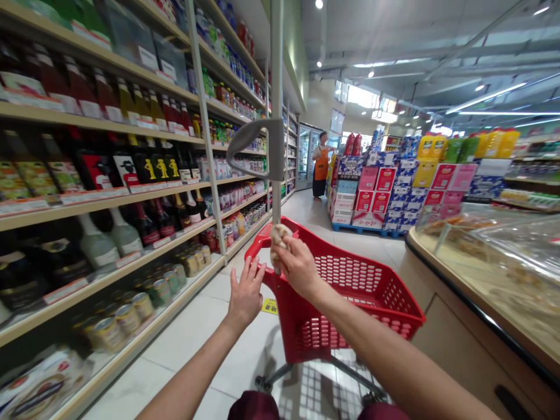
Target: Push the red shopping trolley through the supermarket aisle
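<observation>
A red shopping cart [350, 265] with a perforated basket stands in front of me. A grey metal pole [276, 201] with a looped grey handle [245, 146] rises at its near left end. My right hand [300, 265] is closed around a crumpled whitish-brown cloth [280, 236], pressed to the lower part of the pole, just above the basket rim. My left hand [245, 296] lies with its fingers spread, the fingertips against the cart's red corner.
Shelves of bottles [131, 227] and cans line the left side. To the right is a counter [472, 291] with clear covers. Ahead, stacked boxes [371, 195] stand on a blue pallet, near a person in an orange apron [321, 166]. A yellow floor sticker [270, 305] lies beside the cart.
</observation>
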The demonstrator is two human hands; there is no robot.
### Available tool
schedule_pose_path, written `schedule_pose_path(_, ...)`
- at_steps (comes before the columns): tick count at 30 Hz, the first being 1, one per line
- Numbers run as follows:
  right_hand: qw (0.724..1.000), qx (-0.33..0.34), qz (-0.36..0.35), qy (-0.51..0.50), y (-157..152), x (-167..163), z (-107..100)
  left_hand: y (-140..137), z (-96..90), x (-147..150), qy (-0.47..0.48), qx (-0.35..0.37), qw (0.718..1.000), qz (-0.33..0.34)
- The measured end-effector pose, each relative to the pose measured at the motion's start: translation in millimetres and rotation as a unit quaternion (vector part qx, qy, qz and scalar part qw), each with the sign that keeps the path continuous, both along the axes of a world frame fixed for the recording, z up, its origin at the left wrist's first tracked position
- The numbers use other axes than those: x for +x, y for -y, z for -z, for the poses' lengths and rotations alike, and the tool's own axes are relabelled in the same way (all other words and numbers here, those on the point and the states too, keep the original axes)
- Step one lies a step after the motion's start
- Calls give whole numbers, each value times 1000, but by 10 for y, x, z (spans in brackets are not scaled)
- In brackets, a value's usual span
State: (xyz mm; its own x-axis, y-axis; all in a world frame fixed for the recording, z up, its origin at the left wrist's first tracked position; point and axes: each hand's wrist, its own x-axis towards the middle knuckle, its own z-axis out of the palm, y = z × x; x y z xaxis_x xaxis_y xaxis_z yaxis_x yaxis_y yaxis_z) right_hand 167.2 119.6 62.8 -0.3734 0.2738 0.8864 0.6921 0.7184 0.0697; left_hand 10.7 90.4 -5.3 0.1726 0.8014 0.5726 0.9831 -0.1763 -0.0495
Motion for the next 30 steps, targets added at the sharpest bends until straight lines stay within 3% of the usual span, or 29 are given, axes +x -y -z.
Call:
schedule_pose_path(2,999,-27,31,20,62,-76,348,11,-1,-5,-2,-2,1000,4)
schedule_pose_path(7,977,-145,94,127,378,55,1668,21,-5,-12,-9,3,1000,7)
schedule_pose_path(9,967,-188,95,141,477,133,1858,16,-4,-7,-6,0,1000,2)
schedule_pose_path(11,969,-202,82,116,505,154,1749,10,-1,-1,-5,0,1000,-2)
schedule_pose_path(15,985,-164,54,5,383,93,1317,4,3,5,-10,2,1000,-2)
schedule_pose_path(17,983,-172,58,11,353,110,1357,5,1,4,-12,1,1000,-6)
schedule_pose_path(21,971,-221,49,72,473,250,1695,3,-1,4,-17,1,1000,-13)
schedule_pose_path(23,975,-215,45,42,508,300,1652,-1,4,6,-21,5,1000,-13)
schedule_pose_path(27,983,-167,48,-51,403,340,1323,-18,9,7,-19,9,1000,-18)
schedule_pose_path(30,977,-197,76,-26,393,433,1413,-31,4,1,-22,8,1000,-20)
